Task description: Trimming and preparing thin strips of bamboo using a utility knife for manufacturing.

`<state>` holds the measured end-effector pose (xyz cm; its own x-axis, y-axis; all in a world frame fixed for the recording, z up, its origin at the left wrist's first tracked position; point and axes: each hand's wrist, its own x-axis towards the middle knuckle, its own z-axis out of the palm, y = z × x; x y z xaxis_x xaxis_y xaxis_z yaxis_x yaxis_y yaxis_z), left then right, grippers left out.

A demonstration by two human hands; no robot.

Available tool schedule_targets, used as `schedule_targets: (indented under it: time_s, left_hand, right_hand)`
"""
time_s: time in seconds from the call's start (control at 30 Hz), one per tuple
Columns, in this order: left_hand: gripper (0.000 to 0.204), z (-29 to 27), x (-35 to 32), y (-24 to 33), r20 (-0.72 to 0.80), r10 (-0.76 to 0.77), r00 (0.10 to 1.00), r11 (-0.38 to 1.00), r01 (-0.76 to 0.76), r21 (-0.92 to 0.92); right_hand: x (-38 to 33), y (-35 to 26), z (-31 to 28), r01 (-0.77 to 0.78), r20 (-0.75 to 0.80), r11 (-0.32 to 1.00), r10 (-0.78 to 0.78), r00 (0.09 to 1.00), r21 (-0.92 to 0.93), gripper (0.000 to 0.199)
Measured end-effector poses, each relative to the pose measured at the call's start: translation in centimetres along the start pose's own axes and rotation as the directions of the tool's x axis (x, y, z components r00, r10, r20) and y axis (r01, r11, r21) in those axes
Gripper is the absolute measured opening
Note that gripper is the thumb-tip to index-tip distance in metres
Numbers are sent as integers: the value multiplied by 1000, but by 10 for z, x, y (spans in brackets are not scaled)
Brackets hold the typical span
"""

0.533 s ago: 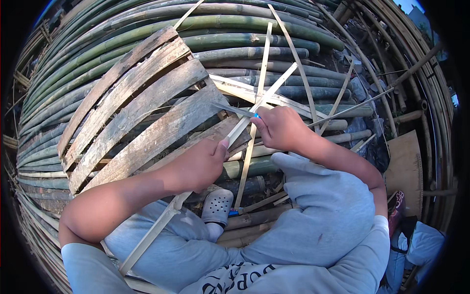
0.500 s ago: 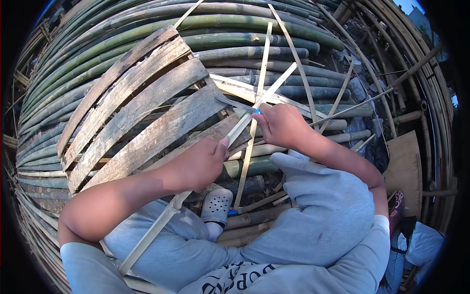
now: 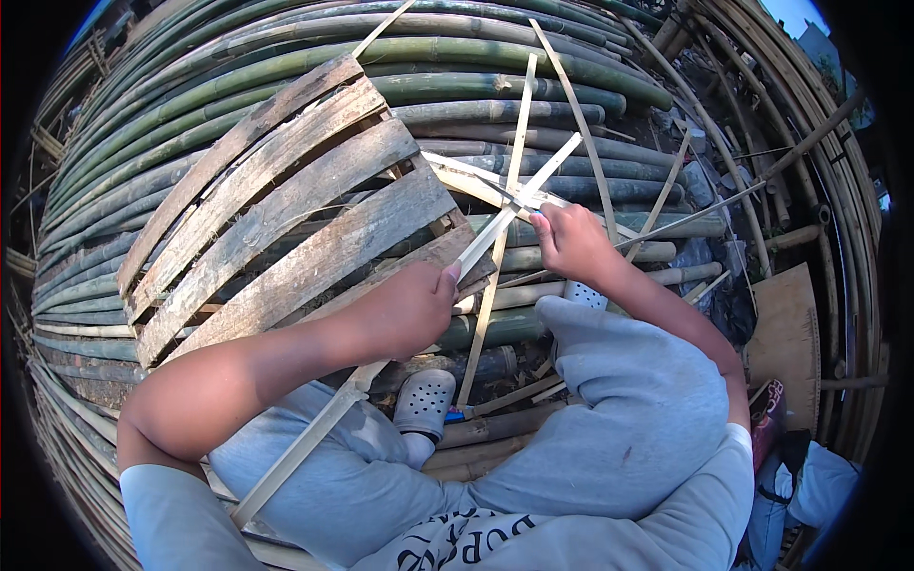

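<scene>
The fingers of the left hand (image 3: 409,309) are clamped on a pale bamboo strip (image 3: 488,235), slanted over the lap (image 3: 367,504). A knife (image 3: 508,196) is gripped by the right hand's (image 3: 578,240) fingers, its blade crossed with the strip. Beyond, a slatted pallet (image 3: 314,171) is laid on bamboo poles (image 3: 457,49).

One wide camera sits on the head and looks down, from close by, at the left hand (image 3: 409,309), right hand (image 3: 579,246), lap (image 3: 619,409) and bamboo poles (image 3: 476,49).
</scene>
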<state>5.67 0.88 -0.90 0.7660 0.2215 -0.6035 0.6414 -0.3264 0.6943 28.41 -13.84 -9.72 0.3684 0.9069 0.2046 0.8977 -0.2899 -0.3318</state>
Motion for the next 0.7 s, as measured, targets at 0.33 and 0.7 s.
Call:
schedule_targets:
  time_s: [0.33, 0.7]
  left_hand:
    - [52, 6, 2, 10, -43, -122, 992, 992, 123, 24]
    - [52, 20, 26, -35, -291, 352, 890, 916, -264, 303]
  right_hand:
    - [4, -9, -2, -32, 2, 997, 32, 999, 70, 37]
    - [4, -12, -10, 167, 131, 981, -179, 975, 95, 37]
